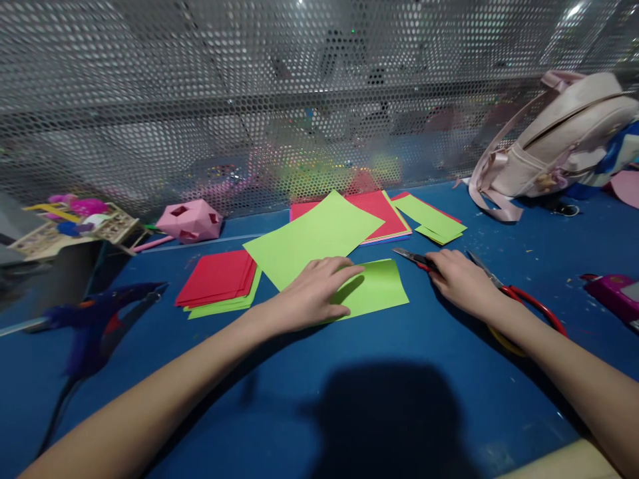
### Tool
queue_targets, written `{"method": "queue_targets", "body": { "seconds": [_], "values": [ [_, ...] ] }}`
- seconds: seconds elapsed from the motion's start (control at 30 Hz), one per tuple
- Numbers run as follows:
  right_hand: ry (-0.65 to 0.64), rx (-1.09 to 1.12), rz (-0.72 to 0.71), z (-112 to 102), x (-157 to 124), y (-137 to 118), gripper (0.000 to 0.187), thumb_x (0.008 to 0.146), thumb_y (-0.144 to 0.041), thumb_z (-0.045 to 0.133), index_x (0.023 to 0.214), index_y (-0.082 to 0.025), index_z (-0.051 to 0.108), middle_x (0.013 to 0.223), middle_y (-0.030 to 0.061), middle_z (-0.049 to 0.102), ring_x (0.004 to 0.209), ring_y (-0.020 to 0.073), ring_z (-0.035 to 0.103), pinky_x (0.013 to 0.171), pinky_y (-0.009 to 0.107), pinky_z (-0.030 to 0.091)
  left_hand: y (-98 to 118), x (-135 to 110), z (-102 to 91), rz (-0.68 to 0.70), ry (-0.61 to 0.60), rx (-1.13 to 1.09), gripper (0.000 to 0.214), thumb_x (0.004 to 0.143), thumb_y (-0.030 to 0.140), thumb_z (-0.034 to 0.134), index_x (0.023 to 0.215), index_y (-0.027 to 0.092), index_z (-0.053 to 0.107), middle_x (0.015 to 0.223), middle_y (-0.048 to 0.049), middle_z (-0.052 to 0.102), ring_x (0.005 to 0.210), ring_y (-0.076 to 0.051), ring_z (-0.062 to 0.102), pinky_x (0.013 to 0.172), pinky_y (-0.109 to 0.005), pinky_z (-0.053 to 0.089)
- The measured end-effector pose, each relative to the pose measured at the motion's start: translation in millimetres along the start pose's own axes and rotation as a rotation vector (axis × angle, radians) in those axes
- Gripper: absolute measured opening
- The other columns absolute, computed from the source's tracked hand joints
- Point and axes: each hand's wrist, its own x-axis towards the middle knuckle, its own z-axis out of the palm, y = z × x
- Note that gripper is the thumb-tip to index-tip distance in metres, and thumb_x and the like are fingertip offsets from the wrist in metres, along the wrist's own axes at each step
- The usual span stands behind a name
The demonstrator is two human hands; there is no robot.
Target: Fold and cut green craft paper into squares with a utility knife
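My left hand (315, 293) rests on a small light-green paper sheet (380, 287), thumb and fingers apart. The sheet bends slightly upward along its far edge. My right hand (460, 279) lies on the table with its fingers closed round the black and red handle of a utility knife (417, 258), its blade pointing left. Scissors (536, 306) with red and yellow handles lie partly hidden under my right wrist. Beyond my left hand, a large green sheet (314, 236) overlaps a stack of red and other coloured paper (382, 219).
Cut red squares (217, 278) lie over green ones at left; green strips (433, 218) lie behind my right hand. A blue glue gun (94, 319), pink paper polyhedron (192, 221), wooden stick model (84, 223), pale backpack (564, 143) and magenta object (616, 296) surround the area. Perforated metal (224, 106) borders the back.
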Motion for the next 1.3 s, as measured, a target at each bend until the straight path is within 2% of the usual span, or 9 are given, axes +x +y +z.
{"method": "queue_targets", "body": {
  "seconds": [0.23,0.43,0.6,0.83,1.03,1.1,1.2,1.27,1.3],
  "values": [
    [-0.025,0.038,0.000,-3.6,-1.1,2.1,0.030,0.092,-0.019,0.046,0.117,-0.014,0.061,0.108,0.0157,0.065,0.101,0.0305,0.058,0.082,0.039,0.046,10.3,-5.9,-1.9,0.065,0.052,0.113,0.067,0.085,0.026,0.065,0.143,0.021,0.032,0.118,-0.0108,0.053,0.109,-0.027,0.050,0.097,-0.041,0.039],
    [-0.018,0.091,-0.042,-14.5,-2.6,-5.2,0.030,0.092,-0.020,0.048,0.118,-0.017,0.062,0.109,0.0132,0.066,0.104,0.0276,0.059,0.086,0.038,0.047,8.9,-6.0,0.0,0.086,0.044,0.142,0.039,0.087,0.026,0.062,0.123,0.020,0.050,0.111,-0.0100,0.053,0.103,-0.026,0.050,0.092,-0.040,0.042],
    [-0.018,0.179,-0.108,-19.5,-12.4,-9.0,0.030,0.091,-0.022,0.049,0.118,-0.020,0.063,0.110,0.0114,0.067,0.102,0.0265,0.060,0.088,0.039,0.049,8.1,-5.8,-0.4,0.084,0.051,0.133,0.040,0.086,0.027,0.063,0.122,0.020,0.049,0.110,-0.0098,0.053,0.103,-0.026,0.051,0.091,-0.041,0.043],
    [0.029,0.239,-0.132,-20.0,-56.9,-3.1,0.031,0.096,-0.026,0.043,0.119,-0.016,0.062,0.106,0.0128,0.067,0.096,0.0269,0.061,0.082,0.042,0.052,7.3,-5.9,-1.0,0.088,0.062,0.121,0.043,0.084,0.025,0.066,0.124,0.016,0.051,0.111,-0.0111,0.053,0.103,-0.027,0.052,0.091,-0.042,0.044],
    [0.129,0.215,-0.177,-17.1,-80.4,-8.5,0.030,0.097,-0.024,0.043,0.117,-0.014,0.063,0.109,0.0139,0.069,0.097,0.0268,0.063,0.081,0.041,0.053,0.1,-6.9,5.5,0.095,0.102,0.088,0.062,0.085,0.028,0.066,0.140,0.017,0.039,0.118,-0.0131,0.054,0.108,-0.029,0.053,0.093,-0.044,0.046],
    [0.142,0.219,-0.177,-16.4,-82.9,-9.3,0.029,0.097,-0.023,0.044,0.117,-0.014,0.063,0.109,0.0136,0.069,0.097,0.0263,0.063,0.081,0.040,0.053,-2.0,-7.7,7.2,0.104,0.129,0.079,0.074,0.084,0.028,0.067,0.147,0.017,0.030,0.132,-0.0172,0.048,0.120,-0.032,0.049,0.099,-0.046,0.044],
    [0.149,0.233,-0.174,-16.0,-85.1,-8.9,0.028,0.097,-0.022,0.045,0.117,-0.015,0.063,0.109,0.0131,0.069,0.097,0.0252,0.064,0.082,0.039,0.052,-4.8,-8.5,8.2,0.146,0.173,0.083,0.087,0.083,0.026,0.068,0.153,0.019,0.016,0.157,-0.0201,0.023,0.142,-0.036,0.028,0.112,-0.052,0.033],
    [0.154,0.227,-0.182,-16.0,-86.2,-8.3,0.028,0.097,-0.021,0.044,0.117,-0.015,0.063,0.109,0.0131,0.069,0.096,0.0251,0.064,0.080,0.039,0.052,-6.3,-8.2,8.8,0.186,0.160,0.095,0.079,0.086,0.025,0.065,0.152,0.023,0.021,0.162,-0.0159,0.011,0.148,-0.036,0.016,0.116,-0.055,0.026],
    [0.157,0.219,-0.188,-16.1,-86.8,-8.2,0.028,0.097,-0.021,0.044,0.117,-0.015,0.063,0.109,0.0132,0.069,0.096,0.0253,0.064,0.080,0.039,0.052,-6.8,-7.7,9.4,0.210,0.135,0.100,0.071,0.088,0.024,0.061,0.150,0.024,0.028,0.163,-0.0133,0.011,0.149,-0.035,0.014,0.118,-0.056,0.024]
  ]
}}
